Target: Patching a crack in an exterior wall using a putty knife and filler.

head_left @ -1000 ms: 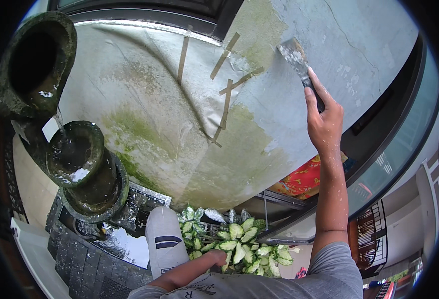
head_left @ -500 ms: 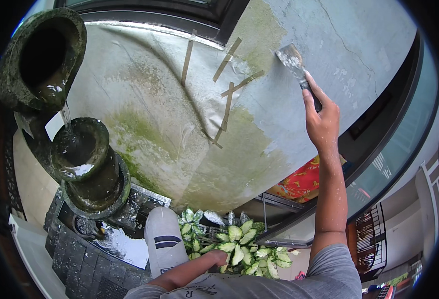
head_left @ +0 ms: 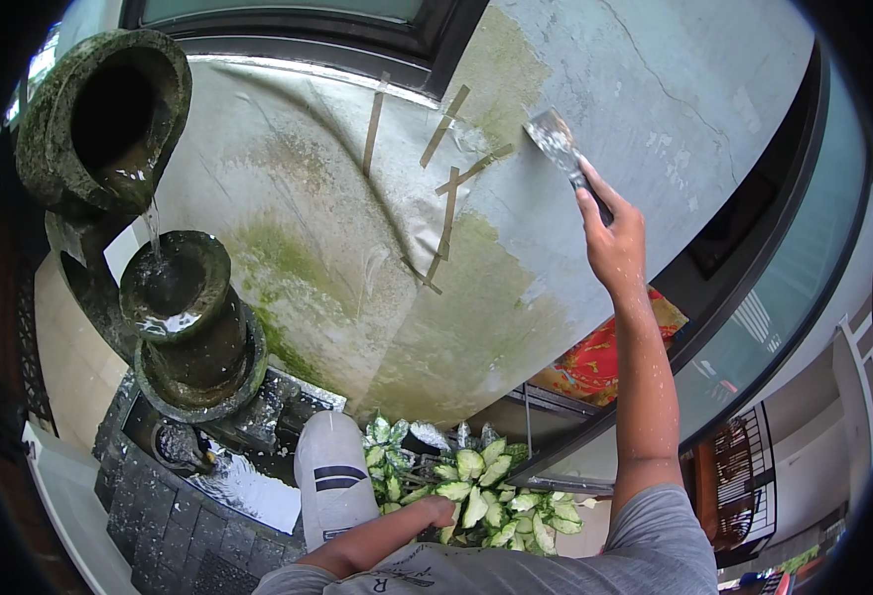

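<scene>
My right hand (head_left: pixel 619 238) is wrapped round the dark handle of a putty knife (head_left: pixel 557 142), index finger stretched along it. Its broad blade, smeared white, meets the wall near the ragged edge where pale blue-grey coating (head_left: pixel 615 129) borders a bare, yellowish-green patch (head_left: pixel 496 69). White specks dot my right forearm. Down low, my left hand (head_left: pixel 438 511) is beside the green-and-white leaves of a plant (head_left: pixel 476 481); its fingers are hidden. Left of the blade, brown tape strips (head_left: pixel 449 210) fasten a clear plastic sheet (head_left: pixel 347 149) against the stained wall.
A mossy stone fountain (head_left: pixel 184 317) with running water stands at left above a small basin (head_left: pixel 248 491). A dark-framed window (head_left: pixel 308 35) sits above the sheet. To the right are an open glass window panel (head_left: pixel 754 327) and red patterned cloth (head_left: pixel 595 362). A thin crack (head_left: pixel 665 89) crosses the wall.
My right hand and the putty knife have moved left and downward along the wall. The view has shifted slightly. My left hand remains low by the plant.
</scene>
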`<action>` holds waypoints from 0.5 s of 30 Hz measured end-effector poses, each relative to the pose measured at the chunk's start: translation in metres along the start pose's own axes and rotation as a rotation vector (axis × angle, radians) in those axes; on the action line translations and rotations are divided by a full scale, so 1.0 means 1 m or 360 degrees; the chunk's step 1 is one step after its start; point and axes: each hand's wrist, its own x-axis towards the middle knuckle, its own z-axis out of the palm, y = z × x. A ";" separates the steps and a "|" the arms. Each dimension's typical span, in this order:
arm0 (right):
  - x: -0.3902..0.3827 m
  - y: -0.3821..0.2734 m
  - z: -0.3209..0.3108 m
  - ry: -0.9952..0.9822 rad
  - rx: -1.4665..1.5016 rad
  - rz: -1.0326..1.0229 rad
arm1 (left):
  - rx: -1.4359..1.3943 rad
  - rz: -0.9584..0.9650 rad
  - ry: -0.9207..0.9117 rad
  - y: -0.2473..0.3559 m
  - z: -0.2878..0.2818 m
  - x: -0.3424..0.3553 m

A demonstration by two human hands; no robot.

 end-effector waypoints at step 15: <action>-0.198 0.069 0.047 -0.0095 0.0189 0.0502 | -0.0022 -0.0129 0.0036 0.004 0.022 -0.010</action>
